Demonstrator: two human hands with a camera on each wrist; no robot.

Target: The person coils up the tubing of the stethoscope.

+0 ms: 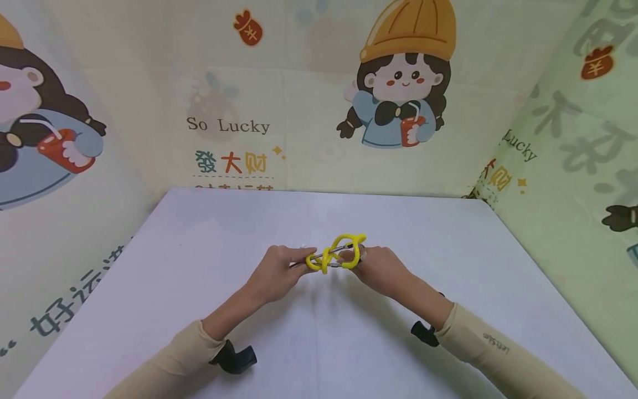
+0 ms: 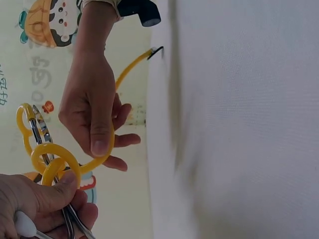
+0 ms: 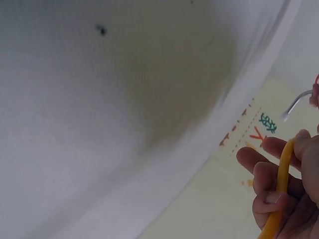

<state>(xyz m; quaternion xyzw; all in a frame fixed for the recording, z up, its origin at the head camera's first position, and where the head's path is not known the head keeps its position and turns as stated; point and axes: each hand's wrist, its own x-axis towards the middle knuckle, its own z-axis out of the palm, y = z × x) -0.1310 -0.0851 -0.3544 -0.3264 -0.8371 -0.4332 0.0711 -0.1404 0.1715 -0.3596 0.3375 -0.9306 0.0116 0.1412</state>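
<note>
My left hand (image 1: 279,271) pinches a metal rod frame (image 2: 70,216) and the yellow cord (image 2: 60,154) looped around it, as the left wrist view shows. A rod ending in a white rounded tip (image 2: 25,224) pokes out beside that hand. The cord runs from these loops to my right hand (image 2: 92,99), which holds it with the thumb against the fingers. Its far end, with a dark tip (image 2: 155,52), sticks out past the right hand. In the right wrist view the cord (image 3: 283,174) passes across the right hand's curled fingers (image 3: 271,199). Both hands are above the table.
A white-covered table (image 1: 319,338) lies under the hands. Printed cloth (image 1: 309,100) hangs behind it and on both sides. Black mounts (image 1: 238,359) sit at both wrists, below the beige sleeves (image 1: 174,354).
</note>
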